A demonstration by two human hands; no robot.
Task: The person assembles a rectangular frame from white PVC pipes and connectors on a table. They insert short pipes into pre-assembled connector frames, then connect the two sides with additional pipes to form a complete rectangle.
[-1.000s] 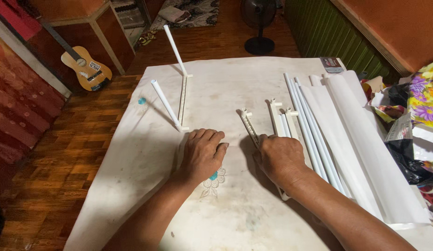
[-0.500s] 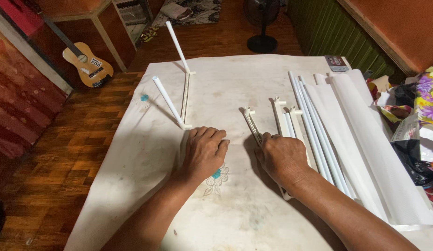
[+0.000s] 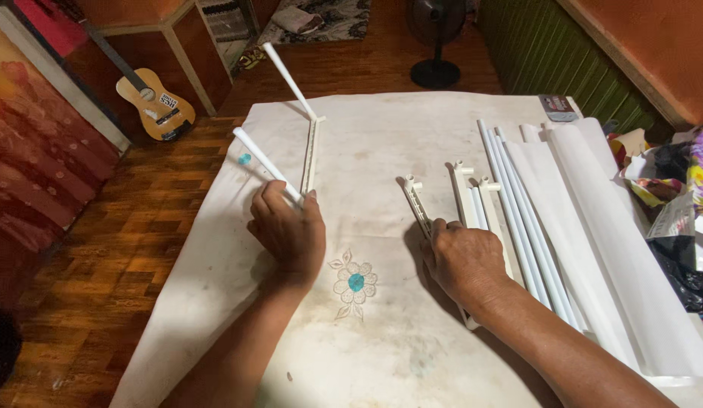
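A table covered by a stained white cloth with an embroidered teal flower near the middle. On it lie a white plastic rail with two upright white tubes far left, slotted white rails centre, long white tubes and flat white panels right.

Head cam; steep, close downward view

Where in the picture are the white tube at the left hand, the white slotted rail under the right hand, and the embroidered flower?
white tube [image 3: 262, 160], head view, mid-length of the tube.
white slotted rail [image 3: 416, 202], head view, upper stretch above the knuckles.
embroidered flower [image 3: 356, 282], head view, its teal centre.
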